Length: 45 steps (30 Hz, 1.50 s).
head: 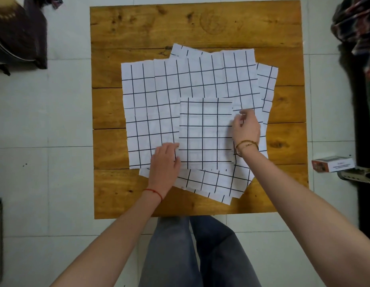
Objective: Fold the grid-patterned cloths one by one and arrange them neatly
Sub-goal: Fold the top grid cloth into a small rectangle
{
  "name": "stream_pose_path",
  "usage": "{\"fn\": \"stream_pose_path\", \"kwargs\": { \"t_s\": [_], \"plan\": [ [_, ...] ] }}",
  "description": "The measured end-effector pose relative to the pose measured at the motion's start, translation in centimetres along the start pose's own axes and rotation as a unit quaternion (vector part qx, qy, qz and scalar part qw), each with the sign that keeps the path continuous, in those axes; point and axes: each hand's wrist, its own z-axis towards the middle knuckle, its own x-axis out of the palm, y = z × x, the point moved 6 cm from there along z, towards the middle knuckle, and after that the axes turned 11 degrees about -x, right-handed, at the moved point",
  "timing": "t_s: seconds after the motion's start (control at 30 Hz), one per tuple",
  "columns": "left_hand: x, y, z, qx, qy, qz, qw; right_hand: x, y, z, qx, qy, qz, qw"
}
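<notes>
Lying on the spread pile of grid cloths [159, 96] on the wooden worktop [200, 23], the folded cloth [204, 133] is being squared up. Its left edge is being pressed by the left hand [164, 160], fingers flat, while its right edge is being pinched by the right hand [245, 127]. Edges are best being aligned along the grid lines before creasing.
</notes>
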Motion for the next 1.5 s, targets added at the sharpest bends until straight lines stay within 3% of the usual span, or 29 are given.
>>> {"fn": "stream_pose_path", "kwargs": {
  "t_s": [0.07,0.23,0.37,0.67,0.87,1.1,1.3,1.5],
  "plan": [
    [-0.4,-0.4,2.2,-0.064,-0.017,-0.066,0.996,-0.3,-1.6,-0.4,0.071,0.003,0.033,0.997],
    [0.0,-0.7,5.6,-0.207,0.007,-0.200,0.958,1.1,-2.7,-1.0,0.126,0.068,0.089,0.986],
    [0.4,-0.8,6.6,-0.246,0.033,-0.233,0.940,2.1,-2.7,-0.8,0.139,0.125,0.100,0.977],
    [-0.5,-0.3,8.1,-0.209,0.076,-0.289,0.931,1.8,-2.2,0.2,0.024,0.158,0.145,0.976],
    [-1.2,0.6,8.4,-0.207,0.094,-0.330,0.916,1.5,-2.6,1.2,-0.031,0.129,0.149,0.980],
    [-1.7,0.7,8.1,-0.161,0.051,-0.275,0.946,1.0,-3.2,1.4,-0.078,0.101,0.121,0.984],
    [-1.4,0.5,7.7,-0.130,0.030,-0.271,0.953,0.8,-2.9,0.6,-0.168,0.160,0.075,0.970],
    [-1.3,-1.0,6.3,-0.007,-0.004,-0.130,0.991,0.4,-2.1,-0.3,-0.198,0.128,-0.015,0.972]
  ]
}}
